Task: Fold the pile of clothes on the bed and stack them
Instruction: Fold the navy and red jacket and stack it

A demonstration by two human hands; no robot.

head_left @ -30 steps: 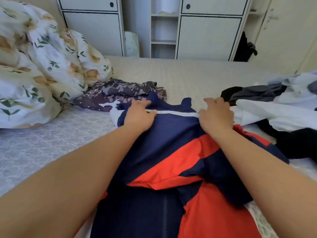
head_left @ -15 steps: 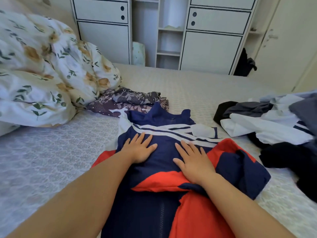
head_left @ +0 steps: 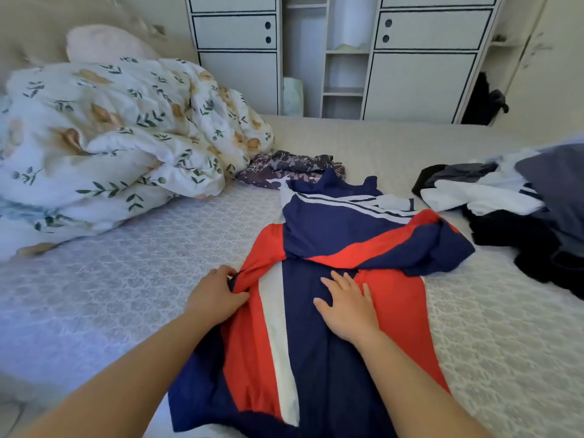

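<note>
Both hands have come back toward the person from the chest of the jacket (head_left: 331, 311), where half a second ago they lay flat side by side just below its white stripes. That reads as smoothing finished and the next fold starting — probably the left side being brought in over the middle.

The left hand (head_left: 218, 298) now sits at the jacket's left edge, fingers and thumb pinching a bunched ridge of red cloth there. The right hand (head_left: 347, 308) lies flat on the jacket's navy middle, fingers spread and straight, holding nothing — it seems to pin the cloth while the other pulls.

The jacket itself is spread on the bed (head_left: 126, 279) directly in front of the person, collar pointing away, its right sleeve already folded across the chest.

Beyond the jacket's collar, touching it, lies a crumpled patterned garment (head_left: 290, 169). To the jacket's right, near but apart, waits the pile of clothes (head_left: 521, 210), still unfolded, so most of the task remains. Left of the jacket and further back sits a floral duvet (head_left: 126, 137).
</note>
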